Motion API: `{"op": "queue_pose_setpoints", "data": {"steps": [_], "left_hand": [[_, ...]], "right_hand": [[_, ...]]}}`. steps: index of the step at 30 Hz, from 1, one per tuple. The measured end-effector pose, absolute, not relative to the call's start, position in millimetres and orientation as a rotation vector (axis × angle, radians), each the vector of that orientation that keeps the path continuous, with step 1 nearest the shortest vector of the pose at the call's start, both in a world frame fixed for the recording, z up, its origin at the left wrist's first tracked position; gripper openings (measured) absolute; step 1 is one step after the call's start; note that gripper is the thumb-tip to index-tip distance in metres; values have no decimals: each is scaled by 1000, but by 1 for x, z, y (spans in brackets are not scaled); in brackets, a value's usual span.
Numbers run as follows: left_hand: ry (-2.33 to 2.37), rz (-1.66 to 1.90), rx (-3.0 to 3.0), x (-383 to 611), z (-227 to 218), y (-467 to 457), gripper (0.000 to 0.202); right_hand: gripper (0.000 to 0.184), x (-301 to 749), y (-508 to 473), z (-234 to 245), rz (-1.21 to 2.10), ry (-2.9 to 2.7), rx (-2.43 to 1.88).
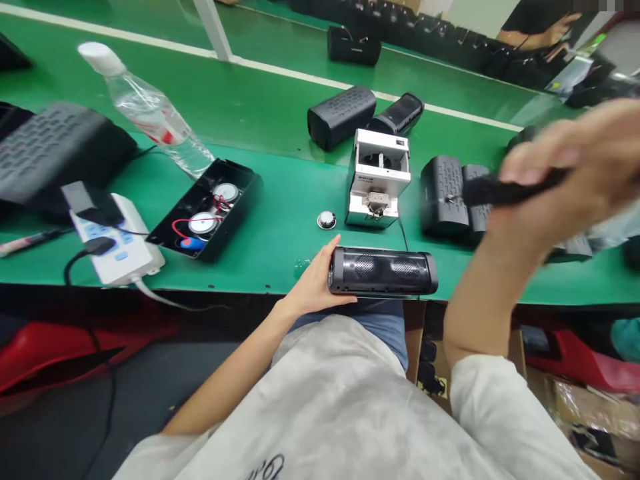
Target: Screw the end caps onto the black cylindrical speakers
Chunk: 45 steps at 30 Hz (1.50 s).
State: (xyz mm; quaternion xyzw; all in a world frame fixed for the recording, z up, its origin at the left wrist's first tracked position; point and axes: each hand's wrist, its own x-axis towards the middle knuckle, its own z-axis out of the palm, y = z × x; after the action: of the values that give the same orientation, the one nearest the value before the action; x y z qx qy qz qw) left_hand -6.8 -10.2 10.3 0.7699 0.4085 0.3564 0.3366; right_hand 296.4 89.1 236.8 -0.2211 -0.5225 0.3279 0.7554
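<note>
My left hand (pixel 314 283) grips the left end of a black cylindrical speaker (pixel 383 271) that lies on its side at the front edge of the green table (pixel 280 200). Two round grille openings face me. My right hand (pixel 570 177) is raised at the right, blurred, with its fingers wrapped round a black screwdriver (pixel 500 191) whose tip points left toward a black speaker housing (pixel 445 195). A white screw feeder box (pixel 377 177) stands just behind the held speaker.
An open black housing (pixel 207 208) with two round drivers and red wires lies at left, near a white power strip (pixel 117 243), a plastic bottle (pixel 150 110) and a loose round driver (pixel 327 219). More black speakers (pixel 340 117) lie behind. Another person's arm (pixel 537 37) shows far right.
</note>
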Motion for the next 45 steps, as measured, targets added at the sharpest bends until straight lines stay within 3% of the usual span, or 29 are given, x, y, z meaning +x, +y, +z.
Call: {"op": "queue_pose_setpoints", "data": {"steps": [1,5,7,9,20,27,35,45], "left_hand": [[1073,939,2019,-6,9,-11,148],[1085,962,2027,-4,6,-14,147],[1084,963,2020,-3,6,-14,149],[1082,960,2009,-3,7,-13,150],[1071,968,1985,0,3,-13,151],[1064,975,1984,1,7,-11,142],[1049,997,1984,2,9,-11,141],[1051,1019,1949,4,7,-10,141]], "right_hand": [[37,272,105,234,510,-1126,-355],[22,211,147,220,304,-1315,-336],[30,204,156,214,294,-1339,-388],[36,203,162,209,293,-1355,-466],[26,199,152,214,387,-1347,-471],[27,196,143,222,261,-1353,-542],[29,211,178,200,433,-1377,-581],[19,175,96,235,553,-1313,-549]]}}
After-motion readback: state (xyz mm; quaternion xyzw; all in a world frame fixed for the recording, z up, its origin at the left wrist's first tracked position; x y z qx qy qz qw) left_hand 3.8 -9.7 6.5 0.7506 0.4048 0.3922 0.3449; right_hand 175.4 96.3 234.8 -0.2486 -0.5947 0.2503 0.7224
